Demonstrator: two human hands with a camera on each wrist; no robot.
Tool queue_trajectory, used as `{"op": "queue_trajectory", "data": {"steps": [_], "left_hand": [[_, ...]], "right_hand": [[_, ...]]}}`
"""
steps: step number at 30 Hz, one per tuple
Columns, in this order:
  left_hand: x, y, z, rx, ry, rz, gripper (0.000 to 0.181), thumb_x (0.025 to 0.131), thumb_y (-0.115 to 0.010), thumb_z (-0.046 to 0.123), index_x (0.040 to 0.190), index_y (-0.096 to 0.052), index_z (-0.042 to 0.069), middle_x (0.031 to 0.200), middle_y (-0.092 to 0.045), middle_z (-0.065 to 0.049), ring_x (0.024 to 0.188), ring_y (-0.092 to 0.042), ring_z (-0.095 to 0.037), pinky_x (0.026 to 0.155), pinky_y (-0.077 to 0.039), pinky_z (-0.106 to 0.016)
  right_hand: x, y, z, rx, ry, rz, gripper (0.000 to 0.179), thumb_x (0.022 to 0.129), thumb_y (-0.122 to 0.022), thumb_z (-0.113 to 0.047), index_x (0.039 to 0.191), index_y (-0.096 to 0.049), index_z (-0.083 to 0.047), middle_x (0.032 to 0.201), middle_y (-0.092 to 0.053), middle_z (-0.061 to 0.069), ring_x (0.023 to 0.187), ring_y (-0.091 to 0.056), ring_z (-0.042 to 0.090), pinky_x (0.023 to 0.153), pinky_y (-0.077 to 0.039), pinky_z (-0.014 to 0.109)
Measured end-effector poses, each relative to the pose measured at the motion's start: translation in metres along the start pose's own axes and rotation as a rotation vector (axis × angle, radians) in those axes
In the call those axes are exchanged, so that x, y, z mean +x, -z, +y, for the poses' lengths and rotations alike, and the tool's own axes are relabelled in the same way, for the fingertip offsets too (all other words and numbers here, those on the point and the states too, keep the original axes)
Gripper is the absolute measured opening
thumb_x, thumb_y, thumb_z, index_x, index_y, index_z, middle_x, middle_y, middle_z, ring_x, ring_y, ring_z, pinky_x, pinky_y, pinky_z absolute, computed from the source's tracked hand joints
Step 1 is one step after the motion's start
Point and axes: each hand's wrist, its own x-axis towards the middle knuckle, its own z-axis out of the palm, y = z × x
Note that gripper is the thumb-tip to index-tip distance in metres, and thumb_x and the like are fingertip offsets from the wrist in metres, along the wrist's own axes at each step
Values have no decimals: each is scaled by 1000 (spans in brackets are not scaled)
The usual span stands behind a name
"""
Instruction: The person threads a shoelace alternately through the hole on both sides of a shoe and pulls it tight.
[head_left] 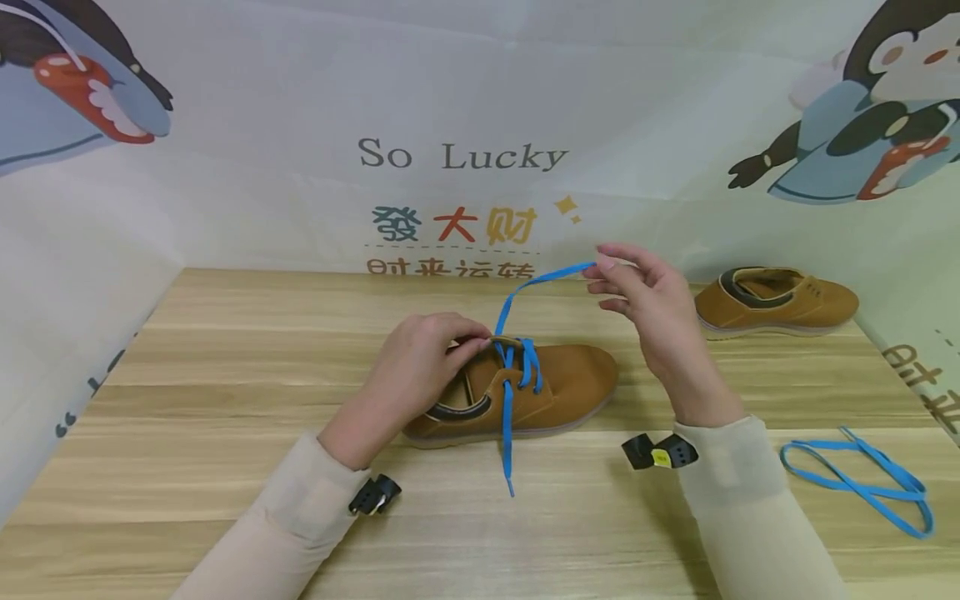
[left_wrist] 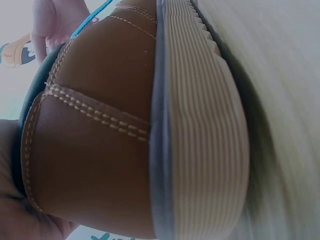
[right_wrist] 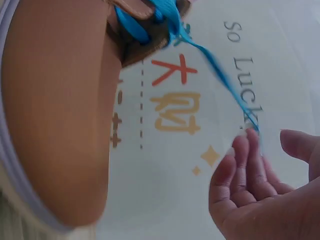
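A brown lace-up shoe sits on the table, toe to the right, a blue shoelace threaded through some of its eyelets. My left hand pinches the shoe's far upper edge near the tongue; in the left wrist view part of this hand shows beside the heel. Raised behind the toe, my right hand holds the far end of the lace, which runs up from the shoe in a curve. In the right wrist view that lace meets the fingertips. The lace's other end hangs over the near side onto the table.
A second brown shoe, with no lace visible, stands at the back right. Another blue shoelace lies loosely looped on the right of the wooden table. A printed cloth backdrop rises behind the table and along its sides.
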Motion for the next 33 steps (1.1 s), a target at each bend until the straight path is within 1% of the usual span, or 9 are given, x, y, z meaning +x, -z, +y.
{"op": "queue_trajectory", "data": {"steps": [3, 7, 9, 13, 16, 20, 25, 29, 33], "left_hand": [[1, -2, 0, 22, -18, -9, 16, 96, -70, 21, 106, -80, 12, 106, -79, -2, 99, -74, -19, 87, -59, -37], [2, -3, 2, 42, -37, -34, 18, 97, -69, 23, 108, -79, 11, 106, -78, -3, 98, -74, -18, 86, -58, -37], [2, -3, 4, 48, -37, -49, 20, 98, -68, 24, 109, -78, 11, 108, -78, -4, 99, -73, -19, 87, -58, -38], [2, -1, 8, 73, -24, -92, 23, 99, -66, 25, 113, -76, 10, 110, -77, -4, 102, -72, -20, 89, -58, -40], [-1, 1, 11, 102, -13, -131, 25, 100, -65, 27, 117, -74, 10, 113, -75, -4, 106, -71, -21, 92, -57, -41], [-5, 3, 15, 138, -20, -176, 35, 99, -65, 34, 124, -69, 9, 118, -73, -5, 109, -68, -22, 93, -57, -41], [-11, 8, 13, 170, -33, -257, 62, 96, -63, 53, 141, -57, 11, 131, -66, -9, 119, -65, -27, 101, -53, -45], [-15, 7, 9, 216, -17, -329, 93, 82, -70, 69, 152, -42, 15, 139, -60, -9, 123, -63, -30, 102, -52, -48], [-15, 3, 8, 266, -5, -346, 110, 69, -82, 70, 154, -36, 16, 140, -58, -6, 121, -64, -29, 96, -55, -48]], "right_hand": [[-6, 13, 3, -92, -46, -21, 41, 104, -57, -30, 138, -54, -9, 100, -72, -16, 92, -69, 4, 83, -55, 20], [-15, 26, 9, -297, -74, -52, 47, 103, -57, -37, 138, -57, -6, 106, -69, -15, 97, -67, 3, 84, -55, 19], [-20, 30, 11, -415, -49, -57, 47, 103, -58, -41, 134, -61, -7, 110, -70, -7, 100, -66, 7, 85, -54, 20], [-31, 35, 11, -612, 32, -76, 42, 103, -57, -42, 129, -66, -10, 120, -71, 10, 107, -65, 20, 91, -53, 32], [-39, 37, 12, -724, 80, -132, 36, 104, -57, -38, 124, -68, -11, 119, -73, 10, 107, -67, 25, 92, -54, 43], [-51, 44, 17, -862, 120, -239, 30, 103, -59, -37, 117, -72, -13, 115, -74, 5, 106, -68, 25, 90, -55, 48], [-63, 62, 26, -951, 163, -327, 25, 101, -64, -28, 114, -73, -10, 118, -74, 8, 110, -68, 30, 87, -55, 52], [-66, 77, 34, -958, 143, -350, 24, 100, -65, -23, 115, -73, -7, 119, -73, 11, 110, -68, 32, 88, -55, 54], [-64, 82, 36, -947, 131, -348, 26, 100, -65, -24, 118, -72, -6, 122, -72, 12, 113, -67, 34, 91, -55, 55]]}}
